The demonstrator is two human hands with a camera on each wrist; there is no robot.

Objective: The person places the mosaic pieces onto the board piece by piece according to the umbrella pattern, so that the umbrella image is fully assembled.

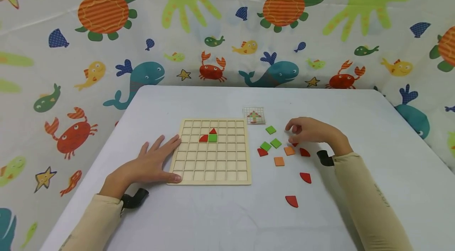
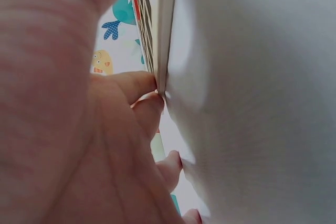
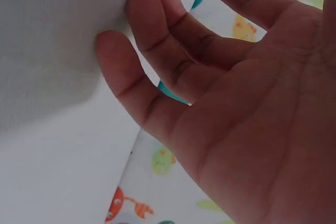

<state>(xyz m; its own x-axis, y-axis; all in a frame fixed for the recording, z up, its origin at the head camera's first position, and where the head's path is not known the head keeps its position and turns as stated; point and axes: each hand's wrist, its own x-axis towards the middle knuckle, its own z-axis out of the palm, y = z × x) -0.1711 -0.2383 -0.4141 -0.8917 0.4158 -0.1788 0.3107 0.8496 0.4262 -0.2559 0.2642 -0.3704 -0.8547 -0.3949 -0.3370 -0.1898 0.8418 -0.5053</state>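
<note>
A wooden grid board (image 1: 231, 165) lies flat on the table. On its upper half sit a green square (image 1: 212, 138), a red triangle (image 1: 213, 131) above it and a red quarter-circle (image 1: 203, 138) to its left. My left hand (image 1: 149, 164) rests spread at the board's left edge, thumb at the lower left corner. In the left wrist view, fingertips touch the board's side and the table. My right hand (image 1: 313, 132) is over the loose pieces, fingers loosely bent, with a partly covered red piece (image 1: 295, 145) just below its thumb. Nothing shows within its fingers in the right wrist view.
Right of the board lie green squares (image 1: 275, 143), orange squares (image 1: 279, 161) and several red quarter-circles (image 1: 305, 177). A small pattern card (image 1: 254, 116) lies by the board's upper right corner. Behind the white table (image 1: 227, 219) hangs a sea-animal curtain (image 1: 227, 22).
</note>
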